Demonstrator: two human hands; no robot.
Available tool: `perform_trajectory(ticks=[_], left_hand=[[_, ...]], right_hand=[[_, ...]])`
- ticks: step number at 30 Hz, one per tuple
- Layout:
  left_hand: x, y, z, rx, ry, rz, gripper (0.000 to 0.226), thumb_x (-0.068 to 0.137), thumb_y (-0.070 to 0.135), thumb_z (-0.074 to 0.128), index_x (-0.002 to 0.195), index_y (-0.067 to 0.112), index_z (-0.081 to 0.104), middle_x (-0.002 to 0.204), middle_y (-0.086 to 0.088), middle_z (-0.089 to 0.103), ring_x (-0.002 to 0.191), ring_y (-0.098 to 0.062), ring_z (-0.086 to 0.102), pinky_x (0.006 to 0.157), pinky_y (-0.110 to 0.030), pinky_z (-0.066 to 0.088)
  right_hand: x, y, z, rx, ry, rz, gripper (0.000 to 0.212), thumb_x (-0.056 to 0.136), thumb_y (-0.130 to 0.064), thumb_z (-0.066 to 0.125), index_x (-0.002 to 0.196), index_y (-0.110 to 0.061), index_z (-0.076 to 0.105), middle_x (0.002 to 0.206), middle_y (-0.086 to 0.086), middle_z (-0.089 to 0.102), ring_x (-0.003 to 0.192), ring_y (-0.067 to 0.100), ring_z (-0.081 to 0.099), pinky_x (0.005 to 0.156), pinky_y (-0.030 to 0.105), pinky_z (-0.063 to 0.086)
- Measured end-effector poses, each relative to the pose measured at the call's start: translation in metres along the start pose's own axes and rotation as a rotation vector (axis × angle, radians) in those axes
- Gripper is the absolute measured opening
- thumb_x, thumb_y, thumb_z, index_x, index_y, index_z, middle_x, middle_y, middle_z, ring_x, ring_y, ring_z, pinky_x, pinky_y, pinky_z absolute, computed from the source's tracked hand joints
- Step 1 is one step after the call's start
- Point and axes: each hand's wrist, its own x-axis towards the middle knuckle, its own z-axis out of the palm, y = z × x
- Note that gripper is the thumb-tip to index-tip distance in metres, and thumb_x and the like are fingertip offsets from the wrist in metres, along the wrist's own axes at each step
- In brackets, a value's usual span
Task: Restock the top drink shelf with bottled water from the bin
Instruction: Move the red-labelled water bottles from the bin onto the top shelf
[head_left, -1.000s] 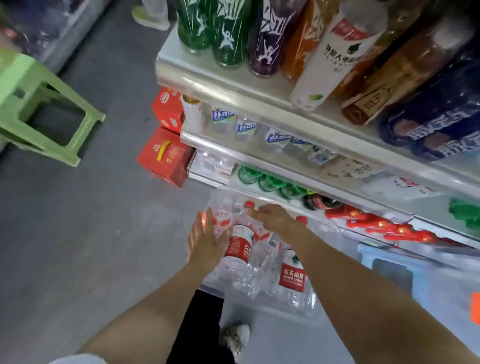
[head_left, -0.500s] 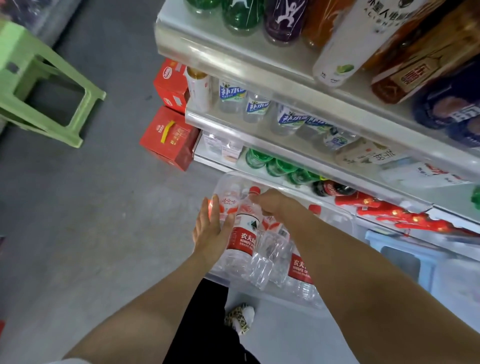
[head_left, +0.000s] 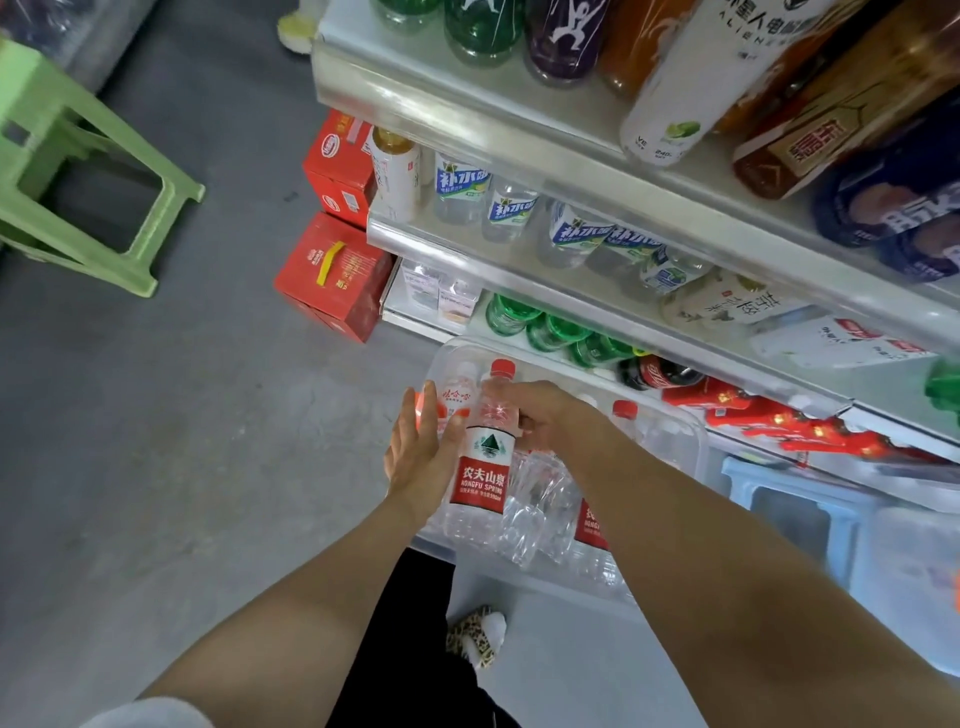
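Item, water bottle (head_left: 483, 457): clear plastic, red cap, red-and-white label, held cap-up over the left end of the bin (head_left: 696, 431); its base sits low among the other bottles there, though whether it touches them cannot be told. Right hand (head_left: 540, 415): fingers curled round the bottle's shoulder, just below the cap. Left hand (head_left: 421, 447): fingers straight and slightly spread, palm and thumb laid against the bottle's left side near the top of the label. Bin: clear plastic, on the floor (head_left: 182, 467) at the foot of the shelf unit, holding more clear bottles lying on their sides, a red-capped bottle (head_left: 623, 410) towards its right end and a pink-labelled bottle (head_left: 460, 392) at its far left corner. Uppermost shelf in view (head_left: 467, 104): green, purple, orange, white and brown drinks along its front edge. Second shelf: clear bottles with blue-and-green labels (head_left: 460, 187). Third shelf: green-capped bottles (head_left: 550, 332), with cola bottles to their right. Floor, at the left end of the shelves: red cartons (head_left: 332, 280), stacked. Floor, far left: green stool (head_left: 78, 171). Floor, just right of the bin: pale blue stool (head_left: 779, 493)
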Motion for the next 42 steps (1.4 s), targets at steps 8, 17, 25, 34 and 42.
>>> perform_trajectory(ticks=[8, 17, 25, 34, 42], left_hand=[[-0.004, 0.005, -0.008, 0.039, -0.053, 0.006, 0.073, 0.091, 0.071, 0.012, 0.155, 0.045, -0.007, 0.166, 0.008, -0.016, 0.154, -0.025, -0.004, 0.12, -0.055, 0.001], [-0.042, 0.042, -0.02, -0.037, -0.068, 0.037, 0.067, 0.102, 0.059, 0.02, 0.159, 0.03, 0.0, 0.166, 0.005, -0.013, 0.153, -0.015, -0.008, 0.123, -0.039, -0.006], [-0.157, 0.15, -0.04, -0.374, -0.23, 0.3, 0.109, 0.066, 0.099, 0.022, 0.157, 0.043, 0.004, 0.164, 0.021, 0.0, 0.151, -0.004, 0.003, 0.124, -0.043, 0.005], [-0.306, 0.321, -0.107, -0.464, -0.298, 0.89, 0.047, 0.109, 0.018, 0.021, 0.151, -0.002, 0.027, 0.159, -0.019, 0.029, 0.148, -0.031, 0.026, 0.119, -0.041, 0.024], [-0.367, 0.427, -0.197, -0.614, -0.265, 1.119, 0.04, 0.107, 0.033, 0.017, 0.138, 0.031, 0.041, 0.134, 0.011, 0.054, 0.104, 0.014, 0.059, 0.08, -0.001, 0.041]], right_hand=[[-0.036, 0.026, -0.023, 0.206, -0.003, -0.259, 0.055, 0.087, -0.033, 0.08, 0.134, -0.019, 0.057, 0.125, 0.012, 0.07, 0.112, 0.034, 0.068, 0.096, 0.049, 0.055], [-0.115, 0.038, -0.061, 0.275, 0.216, -0.518, 0.06, 0.086, -0.027, 0.081, 0.139, -0.017, 0.057, 0.129, 0.011, 0.068, 0.107, 0.029, 0.07, 0.09, 0.043, 0.058], [-0.247, 0.022, -0.116, 0.179, 0.323, -0.838, 0.074, 0.079, -0.038, 0.086, 0.143, -0.02, 0.054, 0.138, 0.009, 0.064, 0.121, 0.03, 0.064, 0.107, 0.055, 0.048], [-0.456, -0.052, -0.154, 0.104, 0.434, -1.292, 0.064, 0.079, -0.04, 0.086, 0.136, -0.021, 0.062, 0.128, 0.001, 0.069, 0.11, 0.022, 0.07, 0.095, 0.043, 0.057], [-0.639, -0.137, -0.152, 0.071, 0.436, -1.703, 0.084, 0.056, -0.044, 0.093, 0.13, -0.014, 0.068, 0.102, 0.006, 0.079, 0.092, 0.022, 0.076, 0.084, 0.044, 0.06]])
